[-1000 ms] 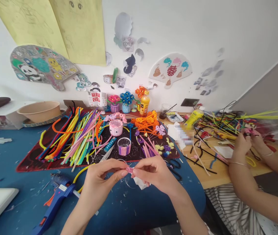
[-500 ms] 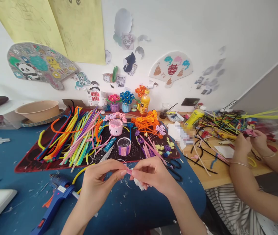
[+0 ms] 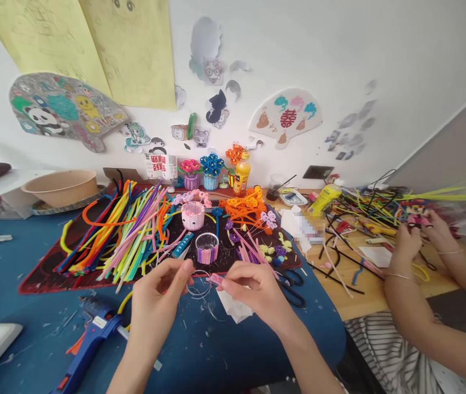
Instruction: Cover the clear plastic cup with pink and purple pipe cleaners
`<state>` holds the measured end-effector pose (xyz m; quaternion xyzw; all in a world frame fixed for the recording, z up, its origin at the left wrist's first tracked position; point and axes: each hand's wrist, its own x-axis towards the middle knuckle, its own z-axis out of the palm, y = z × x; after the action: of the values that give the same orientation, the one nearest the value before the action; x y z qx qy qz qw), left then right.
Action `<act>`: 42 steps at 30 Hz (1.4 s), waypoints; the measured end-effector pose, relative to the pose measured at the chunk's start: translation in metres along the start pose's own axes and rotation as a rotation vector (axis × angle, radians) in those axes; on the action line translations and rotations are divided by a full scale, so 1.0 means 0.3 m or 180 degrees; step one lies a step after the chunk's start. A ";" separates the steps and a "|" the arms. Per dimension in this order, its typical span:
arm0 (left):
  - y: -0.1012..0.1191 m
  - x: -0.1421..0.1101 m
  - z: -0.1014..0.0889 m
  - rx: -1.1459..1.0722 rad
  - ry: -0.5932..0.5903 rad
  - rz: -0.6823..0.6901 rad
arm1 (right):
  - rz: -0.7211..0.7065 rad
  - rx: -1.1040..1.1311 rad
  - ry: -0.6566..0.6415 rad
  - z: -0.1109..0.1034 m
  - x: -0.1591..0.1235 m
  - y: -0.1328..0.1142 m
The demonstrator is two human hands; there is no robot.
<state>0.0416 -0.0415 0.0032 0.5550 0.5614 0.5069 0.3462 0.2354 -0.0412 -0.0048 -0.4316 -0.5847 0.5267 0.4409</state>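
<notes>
My right hand pinches a short, bent piece of pink pipe cleaner between thumb and fingers. To its left, my left hand is closed, thumb tip against the fingers; what it holds, if anything, I cannot make out. Thin clear loops show between the two hands. Beneath my right hand lies a folded white paper. Just beyond the hands stands a clear cup partly lined with purple and pink strips, and behind it a pink pot with eyes.
A blue glue gun lies left of my left arm. Bundled pipe cleaners cover the dark mat. Black-handled scissors lie right of my right hand. At the right, a co-worker's hands hold a small figure.
My hands have moved apart; the pink piece stays in my right hand, and my left hand has let it go. The white paper shows more. The view has shifted slightly.
</notes>
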 end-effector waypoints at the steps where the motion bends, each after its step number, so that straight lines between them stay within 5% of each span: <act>1: -0.008 -0.002 0.002 0.0188 0.0026 -0.0008 | -0.0087 0.0016 0.0139 -0.001 0.005 0.006; 6: -0.029 -0.033 0.043 0.0625 -0.0397 0.0241 | 0.0173 0.0984 0.0512 0.009 0.032 0.048; 11: -0.033 -0.067 0.105 -0.0341 -0.0788 -0.0074 | 0.0295 0.1546 0.0433 0.049 0.045 0.063; 17: -0.022 -0.053 0.107 -0.1199 -0.0244 -0.0657 | 0.0169 0.1146 0.0664 0.043 0.033 0.069; 24: 0.016 -0.039 0.085 -0.1605 -0.0193 -0.1189 | -0.0344 -0.0023 0.0782 -0.031 0.004 0.057; 32: -0.001 -0.044 0.101 -0.1651 -0.0272 -0.1109 | 0.0257 0.0512 0.0421 -0.014 0.024 0.073; 42: -0.061 -0.066 0.149 -0.0915 -0.0374 -0.0587 | 0.0404 0.0806 0.0447 0.037 0.023 0.106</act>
<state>0.0819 -0.0502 -0.0288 0.4746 0.5105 0.5147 0.4992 0.2242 -0.0347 -0.0365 -0.4445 -0.4530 0.5914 0.4975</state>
